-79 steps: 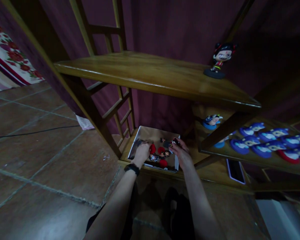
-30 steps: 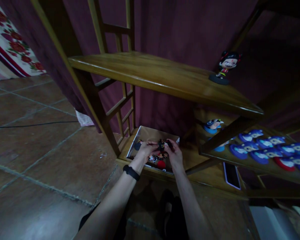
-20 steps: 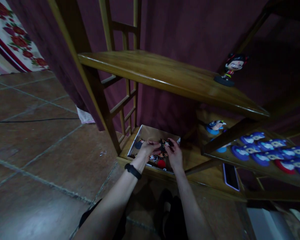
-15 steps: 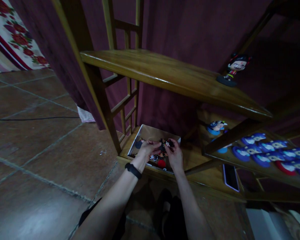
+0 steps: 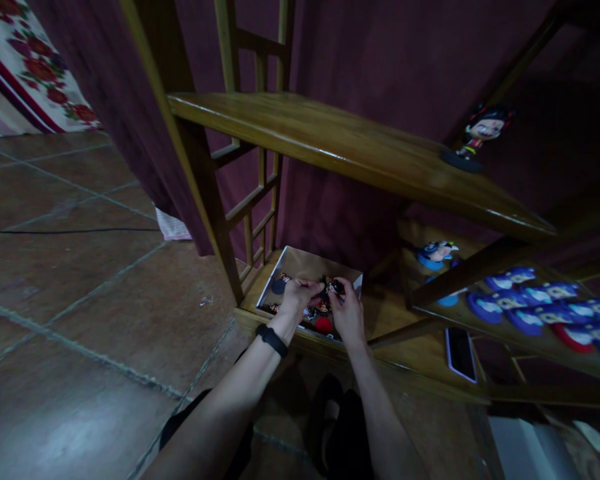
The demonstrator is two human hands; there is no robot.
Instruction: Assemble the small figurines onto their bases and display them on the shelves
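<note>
A shallow cardboard box (image 5: 300, 261) sits on the lowest shelf and holds several small figurines with red and dark bases. Both my hands reach into it. My left hand (image 5: 298, 297), with a black band on the wrist, has its fingers closed beside a small dark figurine (image 5: 331, 286). My right hand (image 5: 349, 311) pinches that same figurine from the right. The two hands meet over the box's middle. A red-based figurine (image 5: 323, 325) lies just below them.
A wooden shelf (image 5: 360, 153) juts out above the box, with a black-haired doll (image 5: 480, 137) on it. To the right, a lower shelf holds several blue figures (image 5: 525, 293) and a phone (image 5: 461, 353). Tiled floor (image 5: 80, 320) spreads left. My shoes (image 5: 337, 427) are below.
My hands came together from apart in the box and lifted one small figurine between them. The view shifted a little rightward; the hands have barely moved in the last second.
</note>
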